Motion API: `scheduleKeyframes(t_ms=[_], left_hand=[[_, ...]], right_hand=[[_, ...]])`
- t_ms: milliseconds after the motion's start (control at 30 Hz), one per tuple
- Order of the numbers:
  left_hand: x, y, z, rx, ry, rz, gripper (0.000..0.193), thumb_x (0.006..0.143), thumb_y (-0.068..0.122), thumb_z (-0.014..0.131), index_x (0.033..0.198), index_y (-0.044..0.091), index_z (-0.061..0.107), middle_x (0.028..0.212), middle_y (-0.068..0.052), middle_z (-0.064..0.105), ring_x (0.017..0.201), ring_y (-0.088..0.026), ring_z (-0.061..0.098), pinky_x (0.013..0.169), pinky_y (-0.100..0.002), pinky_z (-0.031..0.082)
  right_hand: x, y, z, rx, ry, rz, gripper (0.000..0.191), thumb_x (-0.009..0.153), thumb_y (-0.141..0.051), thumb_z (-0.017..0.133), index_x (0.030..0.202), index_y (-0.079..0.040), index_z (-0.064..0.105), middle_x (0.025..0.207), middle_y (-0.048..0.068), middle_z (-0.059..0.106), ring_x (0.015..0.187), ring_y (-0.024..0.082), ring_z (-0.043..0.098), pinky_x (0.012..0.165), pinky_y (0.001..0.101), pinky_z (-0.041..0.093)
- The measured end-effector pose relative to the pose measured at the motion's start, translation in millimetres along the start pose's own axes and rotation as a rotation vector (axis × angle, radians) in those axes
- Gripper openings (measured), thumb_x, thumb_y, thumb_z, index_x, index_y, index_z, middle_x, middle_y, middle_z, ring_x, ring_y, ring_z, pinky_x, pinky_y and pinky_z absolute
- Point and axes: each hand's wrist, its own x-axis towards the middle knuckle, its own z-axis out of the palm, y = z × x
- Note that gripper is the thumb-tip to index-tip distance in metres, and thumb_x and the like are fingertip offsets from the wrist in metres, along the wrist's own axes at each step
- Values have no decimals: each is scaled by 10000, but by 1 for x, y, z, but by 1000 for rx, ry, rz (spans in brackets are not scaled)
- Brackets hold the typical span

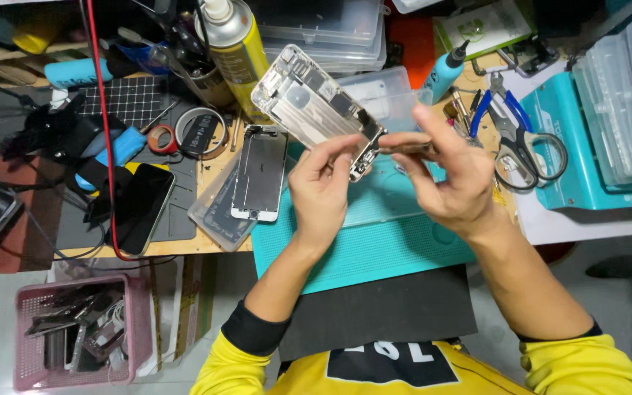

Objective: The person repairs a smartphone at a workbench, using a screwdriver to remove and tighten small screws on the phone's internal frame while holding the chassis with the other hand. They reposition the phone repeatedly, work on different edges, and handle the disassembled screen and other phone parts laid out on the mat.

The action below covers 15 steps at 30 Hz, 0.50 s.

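My left hand (322, 192) grips the lower end of an opened phone housing (309, 107), a silver shell with its inner parts exposed, held tilted above the teal work mat (374, 241). My right hand (444, 170) pinches a thin dark tool (406, 148) whose tip meets the housing's bottom edge. Both sleeves are yellow with black cuffs.
A detached phone screen (259, 174) lies left of the mat over a clear tray. A dark phone (143, 207), tape rolls (200, 132), a yellow spray can (237, 45), a blue bottle (444, 71), pliers and scissors (515, 139), clear boxes (623, 102) and a pink basket (74, 333) surround me.
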Motion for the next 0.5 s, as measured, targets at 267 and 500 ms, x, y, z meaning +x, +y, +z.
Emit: scheduleKeyframes(t_ms=[267,500], left_hand=[[11,11,3,221,-101,-1,270,1004,-50,635,1215,78,743,947,-50,694,759,-79,649,642,-230,587],[12,14,-6,263,-122,26,302,1027,-52,612,1262,86,741,945,-53,713,724,-55,688,616,-215,595]], right_hand=[[-43,16,-36,-14,237,356,187,1089,118,674,1239,49,585,1146,177,747,1030,186,749,917,280,616],[-56,34,-29,-36,136,538,116,1040,49,648,1148,52,602,1091,127,749,990,150,744,857,265,606]])
